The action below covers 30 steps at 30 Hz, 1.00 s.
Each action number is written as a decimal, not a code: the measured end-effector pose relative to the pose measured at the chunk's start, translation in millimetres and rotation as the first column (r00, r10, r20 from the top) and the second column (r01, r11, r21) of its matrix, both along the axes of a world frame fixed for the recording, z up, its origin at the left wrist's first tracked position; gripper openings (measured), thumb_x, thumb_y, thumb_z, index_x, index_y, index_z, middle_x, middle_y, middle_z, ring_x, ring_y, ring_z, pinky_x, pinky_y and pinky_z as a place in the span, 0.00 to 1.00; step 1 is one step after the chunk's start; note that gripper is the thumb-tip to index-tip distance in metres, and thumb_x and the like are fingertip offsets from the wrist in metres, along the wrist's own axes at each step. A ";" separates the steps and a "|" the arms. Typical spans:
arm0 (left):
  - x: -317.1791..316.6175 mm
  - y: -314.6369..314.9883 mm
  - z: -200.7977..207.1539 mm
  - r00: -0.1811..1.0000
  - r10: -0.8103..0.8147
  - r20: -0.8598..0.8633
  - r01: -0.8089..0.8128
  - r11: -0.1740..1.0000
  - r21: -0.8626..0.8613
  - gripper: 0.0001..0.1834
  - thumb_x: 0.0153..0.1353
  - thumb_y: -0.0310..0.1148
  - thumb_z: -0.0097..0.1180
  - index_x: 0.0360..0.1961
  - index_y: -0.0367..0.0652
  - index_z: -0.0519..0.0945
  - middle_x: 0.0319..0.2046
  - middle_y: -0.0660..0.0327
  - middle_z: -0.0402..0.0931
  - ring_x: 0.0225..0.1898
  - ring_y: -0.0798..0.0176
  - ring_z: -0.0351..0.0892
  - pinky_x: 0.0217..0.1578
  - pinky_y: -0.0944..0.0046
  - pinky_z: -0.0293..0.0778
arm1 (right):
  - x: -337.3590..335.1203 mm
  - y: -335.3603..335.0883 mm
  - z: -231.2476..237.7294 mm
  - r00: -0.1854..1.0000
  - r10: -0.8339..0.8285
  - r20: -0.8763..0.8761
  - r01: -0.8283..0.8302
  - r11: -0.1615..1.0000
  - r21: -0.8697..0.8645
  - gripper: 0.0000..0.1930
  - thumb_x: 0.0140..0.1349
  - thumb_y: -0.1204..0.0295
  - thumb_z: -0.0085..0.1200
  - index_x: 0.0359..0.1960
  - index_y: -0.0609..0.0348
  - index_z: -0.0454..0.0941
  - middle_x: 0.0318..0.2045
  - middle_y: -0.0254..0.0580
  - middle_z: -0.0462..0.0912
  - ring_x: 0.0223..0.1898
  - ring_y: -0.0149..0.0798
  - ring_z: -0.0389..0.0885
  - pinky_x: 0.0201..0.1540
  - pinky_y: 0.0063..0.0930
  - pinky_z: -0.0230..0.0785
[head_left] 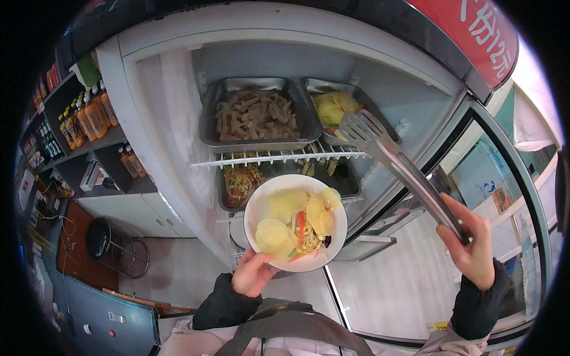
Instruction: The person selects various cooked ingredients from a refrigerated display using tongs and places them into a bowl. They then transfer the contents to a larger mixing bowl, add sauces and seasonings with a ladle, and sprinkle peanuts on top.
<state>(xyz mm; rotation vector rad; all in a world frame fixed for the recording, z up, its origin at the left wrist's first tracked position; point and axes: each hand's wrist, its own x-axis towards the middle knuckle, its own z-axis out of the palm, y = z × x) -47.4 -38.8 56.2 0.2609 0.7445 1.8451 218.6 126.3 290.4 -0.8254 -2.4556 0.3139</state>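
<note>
My left hand [252,275] grips the lower left rim of a white bowl [335,246]. Inside it lie pale yellow potato slices [275,237], bean sprouts and orange-red strips. My right hand [469,240] is closed round the handle end of metal tongs [409,172]. Their slotted head [363,129] reaches over a metal tray [386,127] on the upper right of the fridge shelf, where more yellow slices [334,110] lie. To the left, a deeper metal tray [261,144] is filled with brownish-grey strips [255,115]. Nothing shows clearly between the tong ends.
Below the white wire shelf [273,157] are trays with shredded vegetables [242,184] and greens, partly hidden by the bowl. An opened glass door [475,160] stands at the right. Bottles [89,118] line shelves at the left, above a black round stool [102,238].
</note>
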 end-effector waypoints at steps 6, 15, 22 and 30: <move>-0.8 11.8 3.9 0.997 -0.051 0.052 0.048 0.997 0.060 0.29 0.56 0.22 0.43 0.62 0.42 0.57 0.57 0.55 0.64 0.56 0.56 0.68 0.54 0.56 0.69 | -12.5 26.8 -20.0 0.995 0.061 0.075 -0.079 0.962 0.262 0.21 0.49 0.76 0.57 0.48 0.60 0.75 0.23 0.46 0.76 0.20 0.48 0.75 0.25 0.31 0.68; -6.3 10.8 -2.2 0.993 -0.089 0.077 0.083 0.993 0.083 0.32 0.57 0.22 0.45 0.63 0.46 0.55 0.58 0.57 0.62 0.57 0.56 0.67 0.55 0.56 0.68 | 0.8 13.8 -9.8 0.999 0.053 -0.010 -0.054 0.996 -0.069 0.20 0.49 0.81 0.56 0.47 0.63 0.76 0.27 0.54 0.79 0.22 0.44 0.78 0.27 0.26 0.68; -5.8 -12.3 -1.1 0.998 -0.040 0.043 0.038 0.998 0.044 0.31 0.55 0.24 0.44 0.62 0.41 0.56 0.58 0.55 0.63 0.58 0.55 0.66 0.57 0.55 0.66 | 15.7 -8.0 -31.3 0.969 0.186 0.160 -0.172 0.980 -0.098 0.23 0.46 0.77 0.60 0.47 0.64 0.75 0.23 0.51 0.77 0.21 0.48 0.75 0.26 0.28 0.67; -4.7 -30.4 -1.8 0.999 0.038 0.038 -0.040 0.998 0.052 0.32 0.55 0.24 0.44 0.63 0.39 0.54 0.58 0.53 0.63 0.57 0.53 0.67 0.57 0.54 0.67 | 4.7 -8.0 -25.7 0.970 0.236 0.051 -0.213 0.934 -0.286 0.23 0.48 0.76 0.59 0.49 0.69 0.73 0.28 0.47 0.80 0.25 0.32 0.76 0.30 0.23 0.68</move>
